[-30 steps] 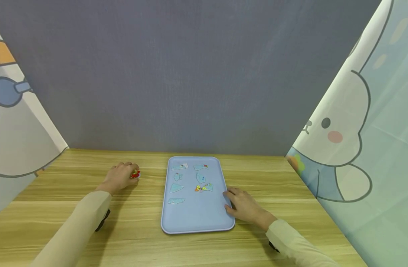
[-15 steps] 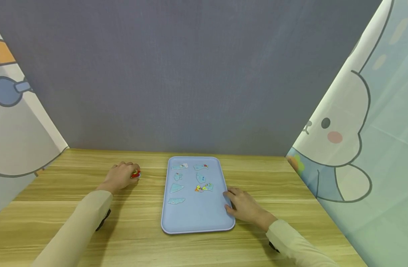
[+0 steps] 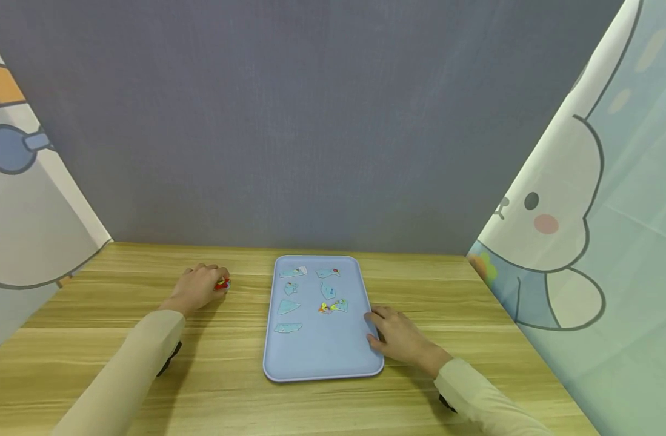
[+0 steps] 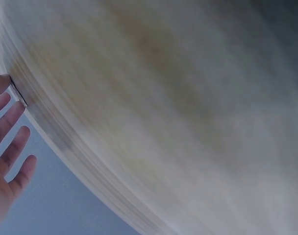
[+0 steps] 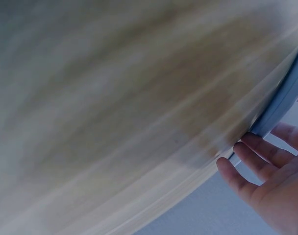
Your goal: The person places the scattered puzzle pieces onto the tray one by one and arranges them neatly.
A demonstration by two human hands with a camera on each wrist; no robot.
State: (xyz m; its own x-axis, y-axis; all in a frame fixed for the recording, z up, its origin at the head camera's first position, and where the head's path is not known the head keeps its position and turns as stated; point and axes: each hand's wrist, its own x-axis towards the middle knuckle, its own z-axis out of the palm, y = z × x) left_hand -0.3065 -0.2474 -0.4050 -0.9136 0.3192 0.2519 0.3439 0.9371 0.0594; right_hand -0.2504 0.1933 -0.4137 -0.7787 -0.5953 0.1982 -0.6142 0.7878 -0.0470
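My left hand (image 3: 198, 287) is low over the table, left of the tray. Between its thumb and fingertips it pinches a small flat puzzle piece (image 3: 222, 283), mostly red, partly covered by the fingers. In the left wrist view the piece (image 4: 18, 91) shows edge-on as a thin strip at the fingertips. My right hand (image 3: 400, 335) rests at the right rim of a pale blue tray (image 3: 322, 357), its fingers relaxed and touching the edge. Flat, light blue irregular puzzle pieces lie in the tray, among them a triangular one (image 3: 288, 307) and a yellow-orange one (image 3: 325, 308).
The tray stands on a wood-grain table (image 3: 229, 387). A dark grey panel (image 3: 289, 133) rises along its far edge. Cartoon-printed cloth hangs on the left (image 3: 33, 224) and on the right (image 3: 562, 230).
Almost nothing differs. The left hand and the red piece shift very slightly; the right hand and the tray keep their places.
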